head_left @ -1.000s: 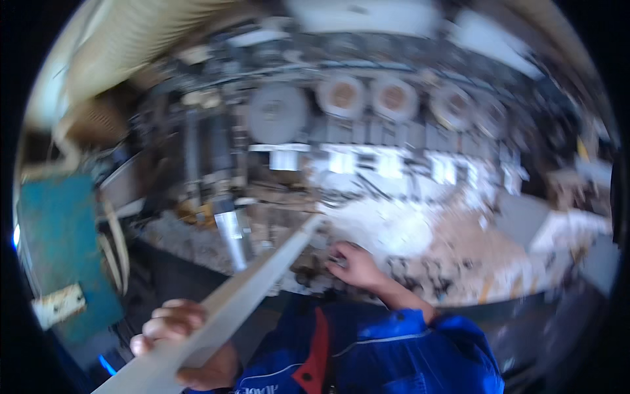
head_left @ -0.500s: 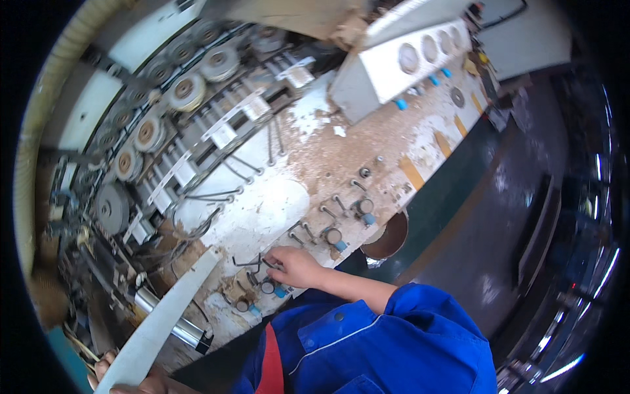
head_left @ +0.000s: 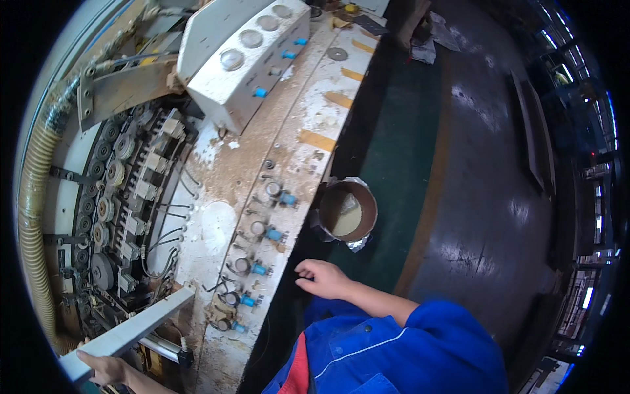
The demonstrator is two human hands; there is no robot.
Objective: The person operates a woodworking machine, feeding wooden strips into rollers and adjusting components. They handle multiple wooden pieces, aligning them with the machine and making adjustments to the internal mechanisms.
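Note:
My left hand (head_left: 104, 369) grips the near end of a long white strip (head_left: 134, 326), its thumb on top. The strip's far end lies over the dusty white machine top, beside the small rollers. My right hand (head_left: 321, 278) hangs just off the machine's right edge, in front of my blue jacket. Its fingers are loosely bent with a gap at the thumb, and nothing shows in them. Nearest to it on the machine top are round gauges with blue knobs (head_left: 260, 270) and some black hex keys (head_left: 215, 287).
A row of rollers (head_left: 103, 270) runs along the machine's left side, near a ribbed hose (head_left: 33, 230). A white box with round dials (head_left: 246, 65) stands at the far end. Below the right edge sits a round bucket (head_left: 367, 210) with pale stuff inside.
My right hand has left the machine top by the hex keys and moved right, past the edge. My left hand still holds the strip. The view has turned to the right.

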